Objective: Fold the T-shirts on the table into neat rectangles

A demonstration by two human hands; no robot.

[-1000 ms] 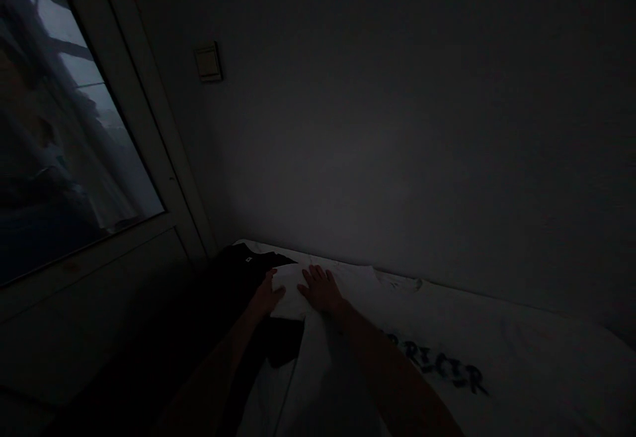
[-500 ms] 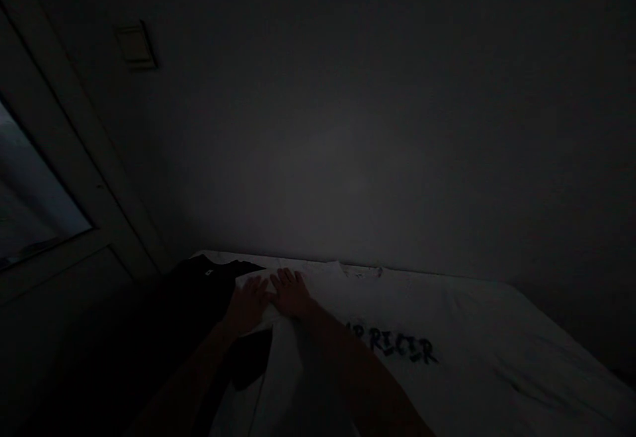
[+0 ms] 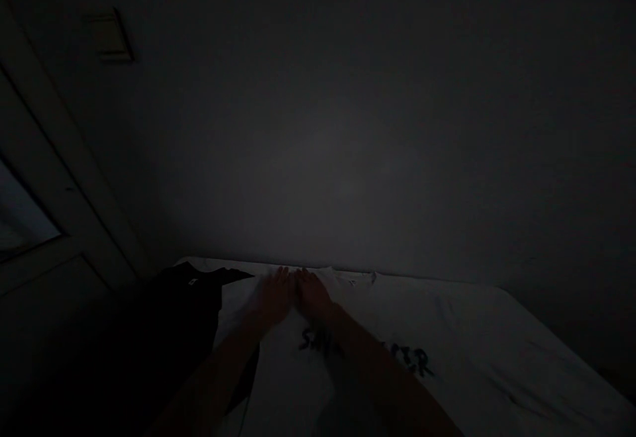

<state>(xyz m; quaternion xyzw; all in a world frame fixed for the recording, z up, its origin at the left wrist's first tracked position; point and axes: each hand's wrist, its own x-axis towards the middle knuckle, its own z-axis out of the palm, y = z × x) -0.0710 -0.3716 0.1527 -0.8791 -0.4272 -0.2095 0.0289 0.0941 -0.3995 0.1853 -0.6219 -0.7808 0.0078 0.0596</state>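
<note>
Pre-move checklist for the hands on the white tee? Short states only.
1. Left hand and right hand flat on the white T-shirt, not gripping: ok.
2. Black garment clear of both hands: ok.
3. Dark print fully visible: not ok, right forearm covers part.
4. Wrinkles in the white T-shirt: cannot tell, too dark.
5. Lighting: not ok, very dim.

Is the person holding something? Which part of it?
Nothing seems gripped: the left hand and right hand lie flat on the white T-shirt, near its collar, though the dim light hides some detail.
</note>
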